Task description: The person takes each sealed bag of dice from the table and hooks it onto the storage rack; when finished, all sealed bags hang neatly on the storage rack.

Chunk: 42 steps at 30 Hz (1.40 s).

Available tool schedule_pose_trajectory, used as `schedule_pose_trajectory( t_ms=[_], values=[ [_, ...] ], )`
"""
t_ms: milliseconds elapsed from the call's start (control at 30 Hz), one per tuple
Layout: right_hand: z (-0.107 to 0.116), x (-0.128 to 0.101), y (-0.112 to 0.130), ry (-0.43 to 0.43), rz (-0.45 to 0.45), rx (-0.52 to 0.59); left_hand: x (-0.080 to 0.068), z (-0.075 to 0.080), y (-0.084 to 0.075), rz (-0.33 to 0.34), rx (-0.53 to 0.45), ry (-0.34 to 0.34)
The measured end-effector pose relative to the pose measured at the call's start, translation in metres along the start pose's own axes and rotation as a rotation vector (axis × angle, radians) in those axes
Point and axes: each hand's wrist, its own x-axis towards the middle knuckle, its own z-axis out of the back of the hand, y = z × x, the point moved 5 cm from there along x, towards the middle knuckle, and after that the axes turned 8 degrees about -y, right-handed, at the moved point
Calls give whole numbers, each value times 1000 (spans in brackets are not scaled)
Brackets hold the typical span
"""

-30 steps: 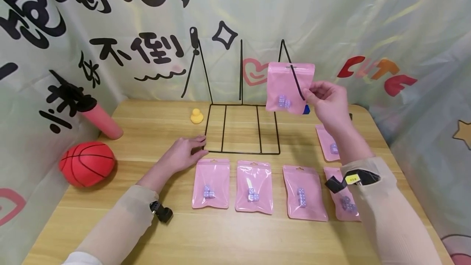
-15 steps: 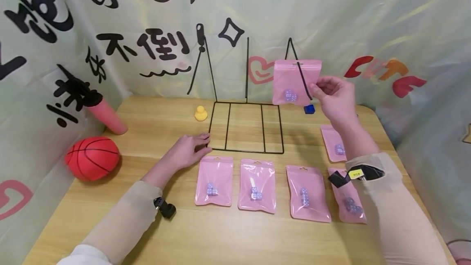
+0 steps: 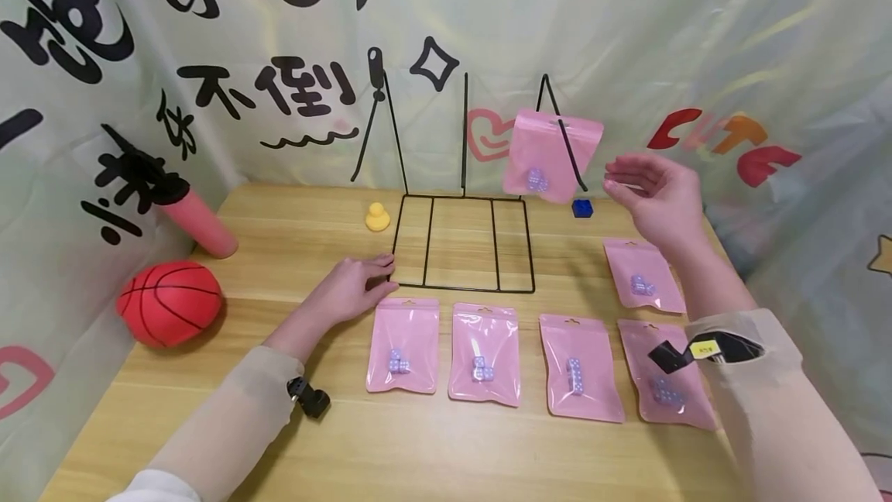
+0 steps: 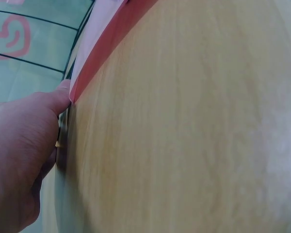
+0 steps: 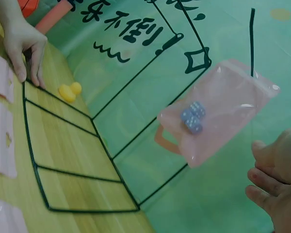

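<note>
Right hand (image 3: 655, 196) raised, fingers loose — left hand (image 3: 351, 289) flat.

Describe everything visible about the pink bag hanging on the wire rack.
The glossy pink plastic zip bag hangs from the right-hand prong of the black wire rack through a slot near its top edge, slightly tilted above the table. A few small pale purple dice sit at its bottom. Neither hand touches it; the right hand is open beside it.

A wire rack (image 3: 462, 242) stands mid-table (image 3: 432, 455), a pouch (image 3: 552, 155) hanging on its right hook, apparently free of the right hand (image 3: 655, 196) just beside it. Four pouches (image 3: 483, 364) lie in a row before the rack; the left hand (image 3: 351, 289) rests at its left corner.
</note>
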Motion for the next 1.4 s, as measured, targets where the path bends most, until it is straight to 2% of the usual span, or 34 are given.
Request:
schedule_pose_trajectory(
  t_ms=[267,567,733,1000,1233,1400],
  values=[
    [21,-20,-18,110,-9,-131,-1,-1,1,-9,-4,-13],
    [42,-36,-54,141,-53,-190,-4,0,4,-33,24,-18],
    [52,-37,-66,143,-51,-175,-2,1,1,-31,10,-24],
    [70,-36,-91,146,-64,-226,0,-1,0,-22,3,-22],
    [84,-34,-118,161,-133,-320,1,-2,2,-17,2,-18],
    [95,-34,-138,205,-198,-387,1,-2,2,-22,2,-18]
  ],
)
